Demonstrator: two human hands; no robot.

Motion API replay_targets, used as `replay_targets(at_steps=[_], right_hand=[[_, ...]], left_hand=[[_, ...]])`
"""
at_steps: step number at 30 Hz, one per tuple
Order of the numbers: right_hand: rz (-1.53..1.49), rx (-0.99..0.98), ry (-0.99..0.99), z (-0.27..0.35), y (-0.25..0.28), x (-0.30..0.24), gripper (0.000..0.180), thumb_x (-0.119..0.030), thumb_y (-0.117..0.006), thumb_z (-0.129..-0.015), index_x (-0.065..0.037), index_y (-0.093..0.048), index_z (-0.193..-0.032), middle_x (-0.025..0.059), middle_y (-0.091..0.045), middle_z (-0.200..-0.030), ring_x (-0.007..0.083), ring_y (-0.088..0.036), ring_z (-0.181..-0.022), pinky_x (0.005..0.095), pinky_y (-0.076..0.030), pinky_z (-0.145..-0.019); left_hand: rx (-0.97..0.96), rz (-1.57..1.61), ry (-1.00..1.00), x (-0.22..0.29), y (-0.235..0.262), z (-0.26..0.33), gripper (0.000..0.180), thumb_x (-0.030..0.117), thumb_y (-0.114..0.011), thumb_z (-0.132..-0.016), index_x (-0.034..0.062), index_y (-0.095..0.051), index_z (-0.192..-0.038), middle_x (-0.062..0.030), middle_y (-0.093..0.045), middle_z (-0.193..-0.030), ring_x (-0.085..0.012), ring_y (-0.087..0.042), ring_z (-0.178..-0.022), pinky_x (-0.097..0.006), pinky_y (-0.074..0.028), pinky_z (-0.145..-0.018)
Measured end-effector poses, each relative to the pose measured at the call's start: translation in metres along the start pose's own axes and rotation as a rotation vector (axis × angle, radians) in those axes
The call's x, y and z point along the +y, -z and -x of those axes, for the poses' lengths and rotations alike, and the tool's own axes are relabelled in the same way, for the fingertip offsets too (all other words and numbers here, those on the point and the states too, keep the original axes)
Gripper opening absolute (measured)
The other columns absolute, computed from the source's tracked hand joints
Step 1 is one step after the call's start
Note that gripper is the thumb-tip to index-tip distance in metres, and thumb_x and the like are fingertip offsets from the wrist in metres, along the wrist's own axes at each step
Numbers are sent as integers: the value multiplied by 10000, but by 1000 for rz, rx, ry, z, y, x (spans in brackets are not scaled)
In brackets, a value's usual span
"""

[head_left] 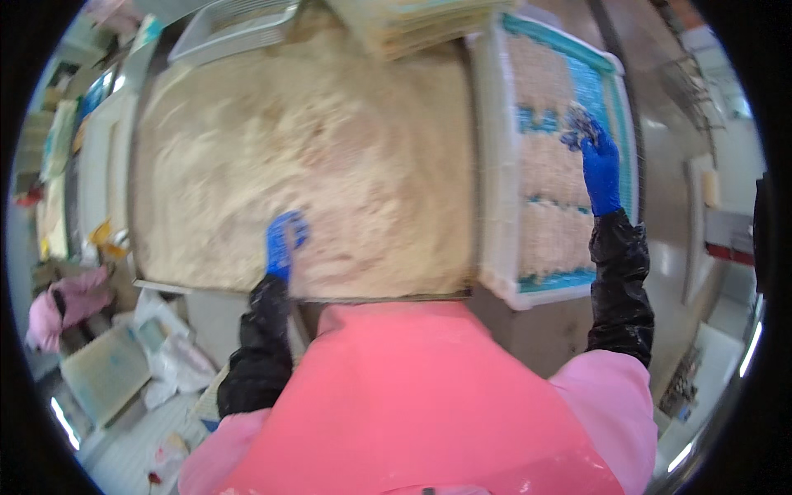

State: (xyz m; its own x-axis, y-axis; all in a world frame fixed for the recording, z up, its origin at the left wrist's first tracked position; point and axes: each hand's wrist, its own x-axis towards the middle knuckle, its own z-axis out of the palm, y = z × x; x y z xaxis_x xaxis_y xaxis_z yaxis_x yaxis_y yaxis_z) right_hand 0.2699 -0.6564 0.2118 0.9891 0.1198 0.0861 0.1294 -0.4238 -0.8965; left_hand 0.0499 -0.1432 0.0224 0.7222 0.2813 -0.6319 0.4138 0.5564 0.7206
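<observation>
Head view, looking down on a left hand [286,243] at the near side of a bed of pale powder [363,157], fingers curled into a loose hook; too blurred to tell whether pinching anything or just grazing the surface. Raised well to the right of that hand, over a tray [494,165]: a right hand [602,161], fingers bent and bunched, tips crusted pale; impossible to tell whether gripping a piece or merely coated. Left of the right hand, three coated rows [553,169] set on a blue liner [587,78], bare just beyond the fingertips. Probably best to lower those fingertips gently, avoid pressing into the rows, hold the sleeve [619,280] clear of the tray, and knock loose crust off over the powder. With the left hand, likely wiser to gather lightly than to pack down. Hidden beneath right hand and sleeve: some of the tray's right side. Cut off at the top, ahead of the left hand: a stack [429,25], contents unclear. Hard to make out: single pieces within the rows, smeared together by blur.
</observation>
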Motion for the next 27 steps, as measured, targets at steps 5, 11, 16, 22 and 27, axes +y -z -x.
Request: replay_targets(at_steps=[5, 11, 16, 22, 27], right_hand=[[-426, -747, -162, -12, -247, -47, 360, -97, -548, -866, 0, -594, -1210, 172, -654, -1105, 280, -638, -1009, 354, -481, -920], [396, -141, 241, 96, -449, 67, 400, -179, -579, -876, -36, -558, -1248, 196, -556, -1230, 374, -544, -1093, 436, -431, -958], [-6, -293, 114, 85, -462, 13, 347, -103, -580, -825, -61, -617, -1168, 226, -567, -1182, 392, -529, -1108, 444, -399, -993], [702, -429, 551, 0, -457, -12, 313, -114, -607, -735, -154, -694, -1033, 178, -587, -1116, 367, -542, -1055, 461, -408, -935], [317, -320, 387, 0, -443, 5, 241, -141, -701, -773, -89, -686, -1007, 113, -641, -1059, 283, -591, -999, 398, -461, -890]], left_hand=[[-228, 147, 70, -21, 42, -32, 239, 225, -556, -932, 25, -609, -1051, -60, -627, -840, -147, -598, -713, -254, -485, -597], [-246, -132, 135, 11, 62, -12, 329, 292, -533, -945, 53, -600, -1162, -95, -672, -887, -174, -637, -717, -273, -499, -616], [-250, -49, 119, 1, 90, -7, 311, 275, -536, -947, 63, -599, -1165, -122, -679, -916, -190, -652, -724, -284, -509, -625], [-297, -56, 182, 8, 89, -19, 296, 261, -535, -947, 67, -577, -1166, -138, -658, -904, -246, -646, -727, -332, -507, -592], [-339, -5, 263, 15, 90, -20, 310, 293, -538, -949, 65, -586, -1154, -127, -669, -867, -223, -657, -685, -311, -505, -535]])
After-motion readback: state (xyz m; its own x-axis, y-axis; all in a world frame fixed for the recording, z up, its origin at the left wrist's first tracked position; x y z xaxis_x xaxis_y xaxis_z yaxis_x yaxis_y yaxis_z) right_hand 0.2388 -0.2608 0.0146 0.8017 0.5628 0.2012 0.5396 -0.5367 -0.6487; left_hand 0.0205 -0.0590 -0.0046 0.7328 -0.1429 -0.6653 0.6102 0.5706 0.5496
